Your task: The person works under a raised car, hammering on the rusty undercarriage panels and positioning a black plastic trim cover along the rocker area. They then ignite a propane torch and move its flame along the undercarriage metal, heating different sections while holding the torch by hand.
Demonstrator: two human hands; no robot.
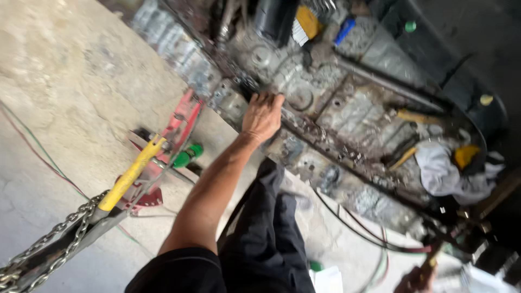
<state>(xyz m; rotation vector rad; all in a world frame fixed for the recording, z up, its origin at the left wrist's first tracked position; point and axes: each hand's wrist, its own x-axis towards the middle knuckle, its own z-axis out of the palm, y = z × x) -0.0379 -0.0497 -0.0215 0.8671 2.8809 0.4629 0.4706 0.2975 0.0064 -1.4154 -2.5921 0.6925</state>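
My left hand (262, 115) reaches forward on a bare arm and lies on a rusted, grimy metal vehicle floor (347, 111), fingers curled over its near edge rail. My right hand (413, 280) shows only partly at the bottom right, blurred, closed round a thin brass-coloured tool (430, 262). Red and dark hoses (358, 230) run toward that tool. My black-trousered legs (271, 228) fill the lower middle.
A red metal frame tool (176, 133) with a yellow bar (130, 174) stands on the concrete at left, a steel chain (49, 239) hooked to it. A green object (187, 156) lies beside it. A white cloth (445, 173) and a brush (304, 24) sit on the metal floor.
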